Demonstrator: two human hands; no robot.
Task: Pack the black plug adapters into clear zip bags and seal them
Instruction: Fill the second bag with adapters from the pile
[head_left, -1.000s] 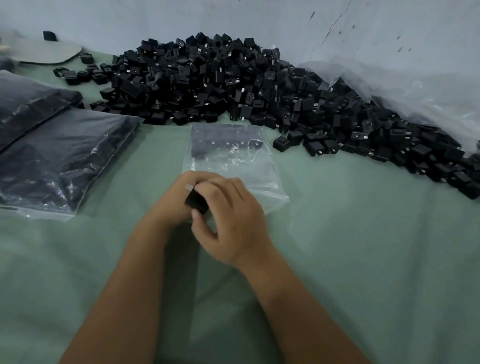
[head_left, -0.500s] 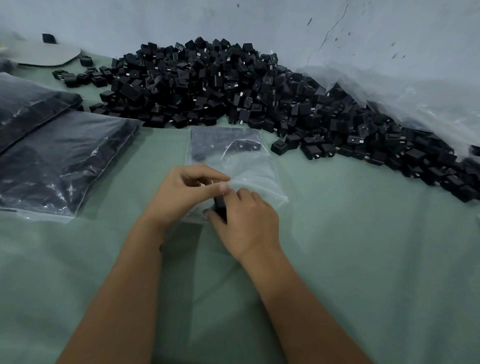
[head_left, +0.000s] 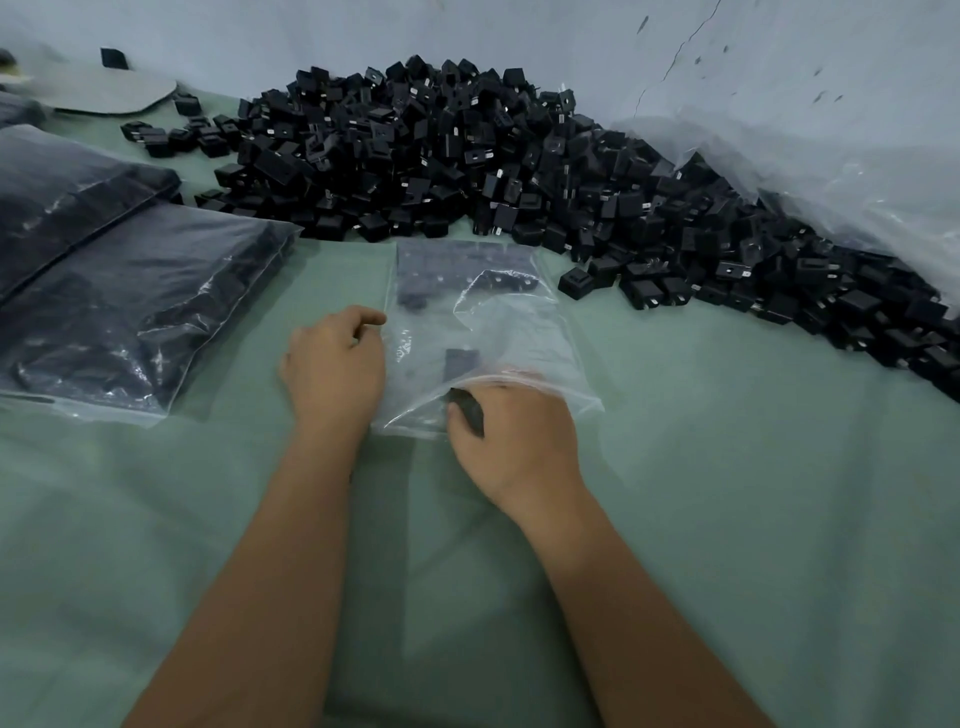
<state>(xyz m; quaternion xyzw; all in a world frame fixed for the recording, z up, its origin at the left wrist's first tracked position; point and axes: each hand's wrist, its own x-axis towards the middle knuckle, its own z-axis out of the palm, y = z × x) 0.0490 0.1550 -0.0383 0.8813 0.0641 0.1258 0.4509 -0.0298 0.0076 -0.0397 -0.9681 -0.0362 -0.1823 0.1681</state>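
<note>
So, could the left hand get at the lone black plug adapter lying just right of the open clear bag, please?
Probably not easily: the left hand rests at the left edge of the clear zip bag, so the bag and the right hand lie between it and the lone black plug adapter. The right hand sits nearer.

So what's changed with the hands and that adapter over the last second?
The right hand has pushed its plug adapter from above the table into the mouth of the clear zip bag. The left hand has slid to the bag's left edge. The adapter pile and packed bags haven't moved.
</note>
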